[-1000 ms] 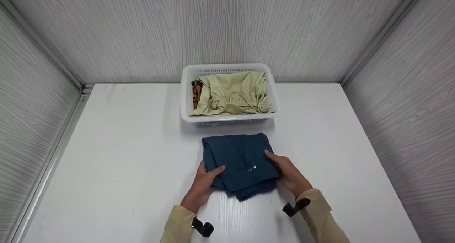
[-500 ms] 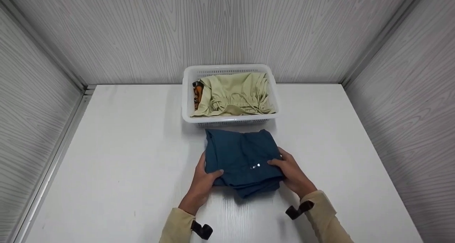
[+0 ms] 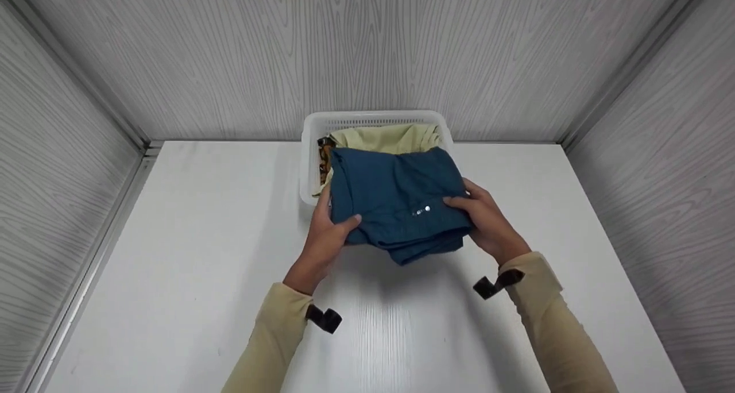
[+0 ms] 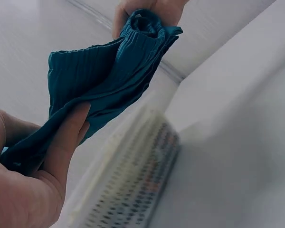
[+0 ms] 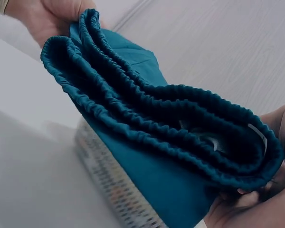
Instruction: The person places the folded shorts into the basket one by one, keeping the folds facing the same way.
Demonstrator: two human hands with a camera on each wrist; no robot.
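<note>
Folded blue pants [image 3: 396,192] with a gathered elastic waistband are held up off the table, in front of and partly over the white basket [image 3: 306,160]. My left hand [image 3: 327,235] grips their left edge, thumb on top. On the right edge my right hand [image 3: 485,218] pinches them, thumb on top and fingers beneath. In the right wrist view the waistband [image 5: 133,118] shows as several ruffled layers. Inside the basket lie a pale khaki garment [image 3: 396,138] and an orange-and-black patterned cloth [image 3: 325,160], both partly hidden by the pants.
The basket stands at the back of the white table [image 3: 218,238], near the grey wood-grain back wall [image 3: 367,48]. Side walls [image 3: 649,151] flank the table. A black strap piece [image 3: 324,318] sits on each khaki sleeve cuff.
Both hands have lifted the blue pants from the table and carried them forward, from in front of the basket to partly over it. Both grips hold.
</note>
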